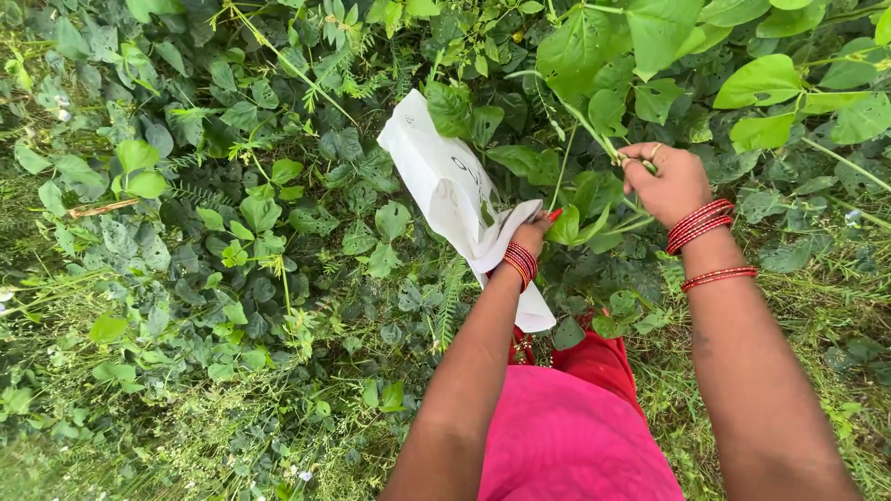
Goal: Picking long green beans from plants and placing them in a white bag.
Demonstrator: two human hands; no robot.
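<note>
Left hand (534, 232) is gripping the mouth of a white, crinkled plastic bag (445, 186), fingers closed on its bunched edge. The bag is sticking up and to the left over the foliage, stiff and creased, with dark print on its side, and a loose flap is hanging down below the wrist.

Right hand (666, 181) is closing around a thin green vine stem (594, 130), fingers curled tight and a ring showing on one finger. The stem is running up and left into broad, smooth, heart-shaped green leaves (650, 32).

Both wrists are wearing stacked red bangles (701, 223), thin, round and glossy.

Low ground cover of smaller dark green leaves (260, 223) is filling the left half, matte and mixed with feathery fern-like sprigs and grass.

Pink cloth garment (571, 436) is showing at the bottom, between the two forearms.
</note>
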